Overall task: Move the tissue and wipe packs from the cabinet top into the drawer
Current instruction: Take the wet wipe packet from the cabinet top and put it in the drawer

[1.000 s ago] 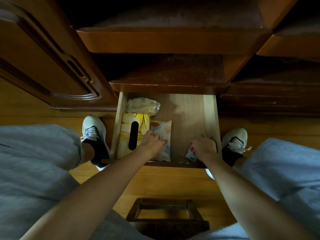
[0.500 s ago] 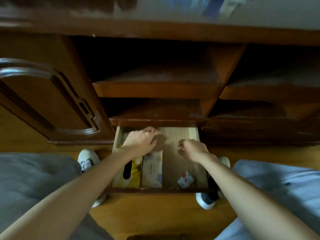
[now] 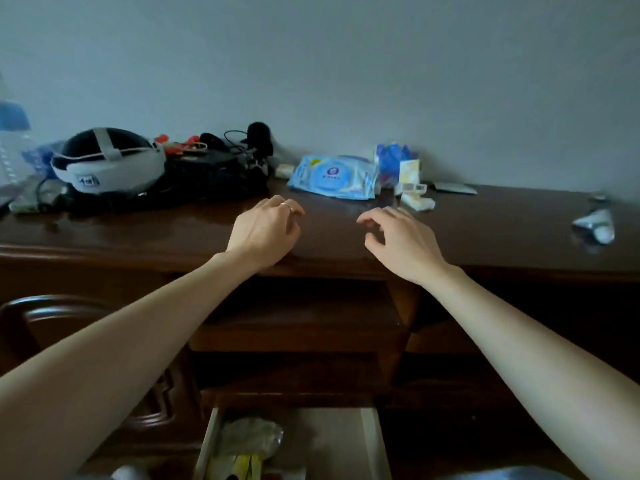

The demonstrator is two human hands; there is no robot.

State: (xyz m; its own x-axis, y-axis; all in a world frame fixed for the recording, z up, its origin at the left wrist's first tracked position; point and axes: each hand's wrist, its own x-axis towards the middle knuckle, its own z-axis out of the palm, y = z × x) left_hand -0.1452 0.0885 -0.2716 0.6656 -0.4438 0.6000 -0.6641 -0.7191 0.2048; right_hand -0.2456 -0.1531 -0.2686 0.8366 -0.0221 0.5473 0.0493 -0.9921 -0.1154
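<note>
Two empty hands over the cabinet top right now. The left hand (image 3: 265, 227) is loosely curled with nothing in it, and the right hand (image 3: 401, 239) has its fingers half spread, also holding nothing.

I'll use the blue wet wipe pack (image 3: 334, 176) as the landmark. It lies flat on the cabinet top (image 3: 485, 223), close to the wall, and both hands sit nearer the camera than it, left hand to its near left, right hand to its near right. Just right of the pack there's a cluster of smaller packets (image 3: 405, 174), some standing up, and a small white tissue pack (image 3: 417, 202) lying flat in front of those. Left of the wipe pack is a pile of black gear and a white headset (image 3: 107, 161), not part of the job. Way below, at the bottom edge of the view, the drawer (image 3: 372, 441) is open with a few packs already inside.

My guess on handling: the wipe pack is a soft pouch, a bit heavy from moisture, floppy, with slick film. I'd pinch it across the middle or along one short edge, thumb on top, rather than by a corner seam. The small tissue packs look light and squashy, so probably easy to scoop up several at once with the right hand.
</note>
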